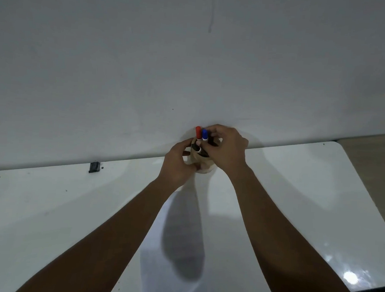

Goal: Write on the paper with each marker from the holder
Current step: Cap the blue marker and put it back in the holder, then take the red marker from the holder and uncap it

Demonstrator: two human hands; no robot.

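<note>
Reaching forward over a glossy white table (pixel 275 186), both bare arms meet at a small tan cup-shaped marker holder (pixel 196 161) that stands at the table's far edge, right against the pale grey wall (pixel 193 54). The left hand (pixel 176 165) wraps the holder's left side, its fingers curled round the body and the thumb pressed to the front. The right hand (pixel 226 148) comes over the rim from the right with its fingers bunched together at the markers; which one they pinch, I cannot tell, since the fingertips are hidden behind the knuckles. A red-capped marker (pixel 198 132) and a blue-capped marker (pixel 205 135) stand upright side by side in the holder, caps up, and a dark-capped marker (pixel 197 149) leans lower, towards the left hand. A white sheet of paper (pixel 155 268) (hard to tell from the tabletop) lies near the person, between the forearms. A small dark clip-like object (pixel 94 167) sits on the table's far edge, well to the left.
</note>
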